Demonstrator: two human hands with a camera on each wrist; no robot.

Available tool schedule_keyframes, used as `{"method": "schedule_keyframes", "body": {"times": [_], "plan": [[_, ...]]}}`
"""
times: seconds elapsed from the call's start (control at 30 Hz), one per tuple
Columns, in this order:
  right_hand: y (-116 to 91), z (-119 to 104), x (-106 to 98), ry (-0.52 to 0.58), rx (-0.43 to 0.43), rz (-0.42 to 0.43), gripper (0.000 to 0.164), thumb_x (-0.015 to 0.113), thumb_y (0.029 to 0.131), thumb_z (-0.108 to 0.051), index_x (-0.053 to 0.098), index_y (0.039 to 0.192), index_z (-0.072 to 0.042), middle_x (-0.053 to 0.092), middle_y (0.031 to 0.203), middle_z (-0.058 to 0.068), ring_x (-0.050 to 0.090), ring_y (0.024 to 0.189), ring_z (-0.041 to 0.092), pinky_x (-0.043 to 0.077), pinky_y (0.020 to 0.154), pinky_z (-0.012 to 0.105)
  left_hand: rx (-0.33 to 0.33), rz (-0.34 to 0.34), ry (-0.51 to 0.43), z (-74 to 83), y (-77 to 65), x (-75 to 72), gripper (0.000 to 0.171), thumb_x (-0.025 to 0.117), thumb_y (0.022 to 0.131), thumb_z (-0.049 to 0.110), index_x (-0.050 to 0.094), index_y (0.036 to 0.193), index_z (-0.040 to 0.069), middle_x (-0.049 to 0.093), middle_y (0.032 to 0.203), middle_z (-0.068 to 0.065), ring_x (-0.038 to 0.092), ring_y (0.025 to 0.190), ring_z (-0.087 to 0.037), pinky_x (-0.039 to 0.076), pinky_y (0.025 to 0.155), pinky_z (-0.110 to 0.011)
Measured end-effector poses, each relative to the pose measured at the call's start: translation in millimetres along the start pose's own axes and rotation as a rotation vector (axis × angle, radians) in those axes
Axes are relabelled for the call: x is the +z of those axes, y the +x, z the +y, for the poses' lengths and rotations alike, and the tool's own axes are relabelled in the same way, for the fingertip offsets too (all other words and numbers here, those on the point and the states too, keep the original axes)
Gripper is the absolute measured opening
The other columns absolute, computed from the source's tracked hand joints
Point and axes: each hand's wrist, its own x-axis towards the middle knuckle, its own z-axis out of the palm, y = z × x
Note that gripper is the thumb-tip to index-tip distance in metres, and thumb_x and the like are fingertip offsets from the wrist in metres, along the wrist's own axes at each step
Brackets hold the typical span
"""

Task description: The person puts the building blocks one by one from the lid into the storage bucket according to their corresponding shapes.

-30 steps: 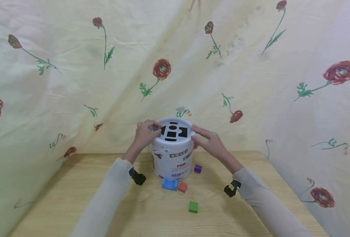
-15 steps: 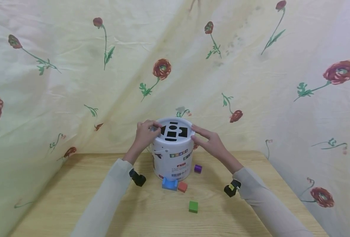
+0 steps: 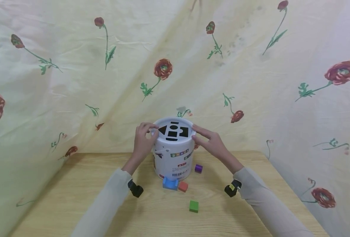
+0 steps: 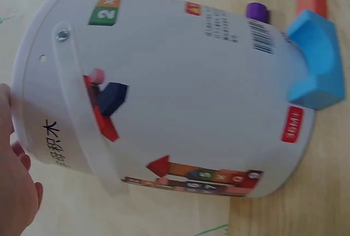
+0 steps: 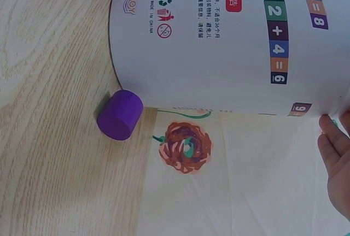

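Observation:
A white bucket (image 3: 175,161) with printed sums and a carrying handle stands upright, topped by a white lid with dark shape-cut holes. In the head view my left hand (image 3: 144,140) is at the lid's left rim, index finger and thumb bent apart with nothing visible between them. The triangular hole (image 3: 162,129) beside it is uncovered. My right hand (image 3: 211,142) touches the opposite rim with extended fingers; the right wrist view shows its fingertips (image 5: 326,124) against the bucket's side.
A blue block (image 3: 170,184) with a curved notch lies at the bucket's foot, beside a red block (image 3: 183,186). Close to the bucket's right is a purple cylinder (image 5: 119,114). A green block (image 3: 194,206) lies nearer on the wooden table (image 3: 92,191), before a flowered cloth (image 3: 118,82).
My left hand has drawn back leftward from over the triangular hole to the rim, its thumb and index finger parting. My right hand and the blocks stay in place.

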Motion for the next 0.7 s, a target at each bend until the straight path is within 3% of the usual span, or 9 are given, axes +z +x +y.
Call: {"method": "schedule_keyframes", "body": {"times": [0.23, 0.37, 0.47, 0.57, 0.7], "plan": [[0, 3, 1, -0.009, 0.0, 0.001, 0.057, 0.064, 0.099, -0.044, 0.05, 0.151, -0.027, 0.043, 0.159, -0.009, 0.039, 0.15, 0.027, 0.033, 0.117, 0.061, 0.079, 0.044, -0.007, -6.1, -20.5, -2.7, 0.022, 0.065, 0.097, 0.02, 0.07, 0.116, 0.01, 0.06, 0.121, -0.007, 0.051, 0.112, -0.027, 0.046, 0.092, -0.04], [-1, 3, 0, -0.006, -0.002, 0.002, 0.056, 0.064, 0.099, -0.044, 0.05, 0.151, -0.028, 0.043, 0.159, -0.009, 0.039, 0.15, 0.028, 0.033, 0.117, 0.061, 0.155, 0.095, 0.002, -9.8, -29.7, -3.3, 0.024, 0.068, 0.094, 0.015, 0.068, 0.117, 0.007, 0.06, 0.12, -0.01, 0.055, 0.108, -0.033, 0.048, 0.089, -0.038], [0, 3, -1, -0.005, -0.009, 0.004, 0.056, 0.064, 0.099, -0.044, 0.05, 0.15, -0.028, 0.043, 0.159, -0.008, 0.04, 0.15, 0.028, 0.033, 0.117, 0.062, 0.216, 0.118, 0.031, -15.9, -37.0, -2.8, 0.022, 0.07, 0.092, 0.012, 0.067, 0.113, 0.005, 0.062, 0.114, -0.01, 0.057, 0.104, -0.03, 0.05, 0.087, -0.036], [0, 2, -1, -0.003, -0.011, 0.004, 0.056, 0.064, 0.099, -0.044, 0.05, 0.15, -0.028, 0.044, 0.159, -0.008, 0.04, 0.15, 0.028, 0.032, 0.117, 0.062, 0.273, 0.1, 0.09, -24.1, -45.8, -2.2, 0.019, 0.072, 0.088, 0.008, 0.067, 0.105, 0.005, 0.065, 0.106, -0.008, 0.058, 0.101, -0.023, 0.051, 0.09, -0.033], [1, 2, -1, 0.001, -0.011, 0.0, 0.056, 0.064, 0.099, -0.044, 0.05, 0.15, -0.028, 0.044, 0.159, -0.009, 0.039, 0.15, 0.028, 0.032, 0.117, 0.063, 0.337, 0.007, 0.171, -33.7, -58.9, -1.0, 0.022, 0.076, 0.083, 0.009, 0.066, 0.103, 0.008, 0.067, 0.102, -0.005, 0.058, 0.098, -0.018, 0.054, 0.087, -0.035]]}}
